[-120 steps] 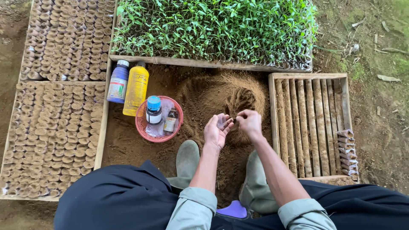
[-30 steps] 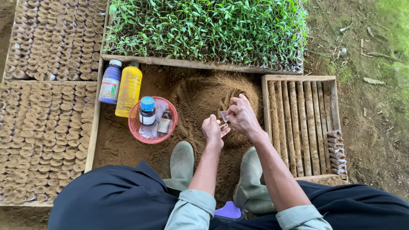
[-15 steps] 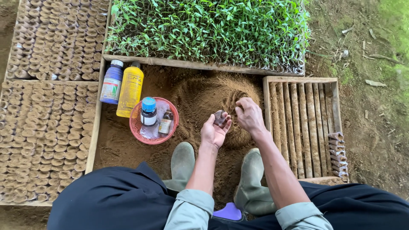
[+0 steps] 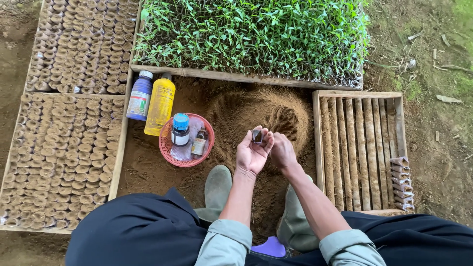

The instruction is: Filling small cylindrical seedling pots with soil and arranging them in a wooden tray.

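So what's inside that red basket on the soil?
The red basket holds a blue-capped bottle, a small brown bottle and clear plastic wrap. Anything beneath them is hidden.

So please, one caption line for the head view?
Left hand holds a small dark pot over the soil heap; right hand beside it.

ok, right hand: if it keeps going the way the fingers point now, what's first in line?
Probably the soil mound. The right hand points up-frame, away from the body, toward the scooped hollow in the mound. Nothing shows between them, though height above the soil is unclear from this view.
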